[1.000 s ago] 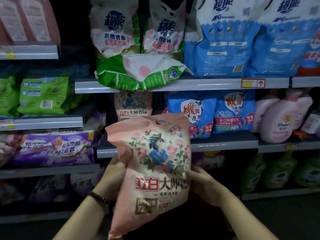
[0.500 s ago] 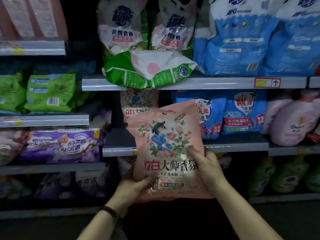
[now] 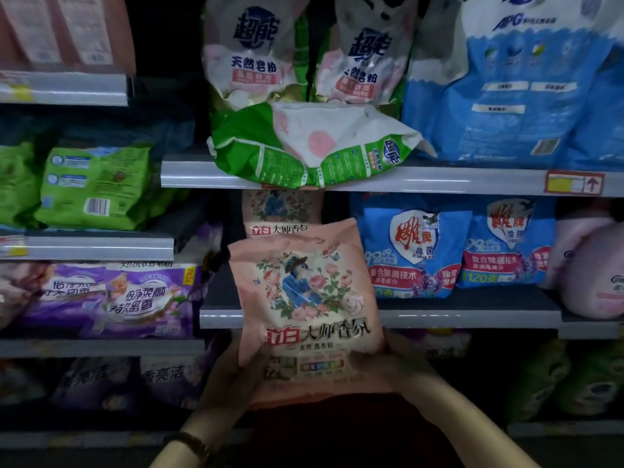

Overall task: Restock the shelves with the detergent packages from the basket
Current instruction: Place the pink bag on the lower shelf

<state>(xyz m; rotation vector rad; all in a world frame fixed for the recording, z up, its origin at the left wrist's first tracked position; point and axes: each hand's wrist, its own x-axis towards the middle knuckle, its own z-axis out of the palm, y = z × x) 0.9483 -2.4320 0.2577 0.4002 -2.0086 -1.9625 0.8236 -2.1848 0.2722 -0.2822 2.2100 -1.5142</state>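
Against the front edge of the middle shelf (image 3: 439, 314), a pink detergent package (image 3: 305, 309) is held up in both hands. It is a soft, slightly crumpled pouch printed with a figure in a blue dress and hat ringed by pink roses and green leaves, a red-and-white logo and a line of large dark characters below that, and a small multicoloured label near its bottom. Its printed face is turned toward the camera, its long axis runs up and down with the sealed top edge uppermost, and it leans a little, the top tipped toward the left. The left hand (image 3: 241, 369) clasps the package's lower left corner, thumb across the front, and the right hand (image 3: 393, 361) clasps the lower right corner in the same way; a dark band sits on the left wrist. Directly behind and above the package stands a matching pink pouch (image 3: 282, 211), upright at the back of the same shelf. To the right of the package on that shelf stand blue detergent bags (image 3: 452, 251), and beyond them pale pink bottles (image 3: 591, 268). Above the package, a green and white bag (image 3: 314, 146) lies flat on the upper shelf, overhanging its rail, with two upright bags behind it and large blue bags (image 3: 513, 89) to their right. Left of the package, purple packages (image 3: 111, 298) and green packages (image 3: 91, 187) fill neighbouring shelves. The aisle is dim, and the lowest shelves are too dark to read.
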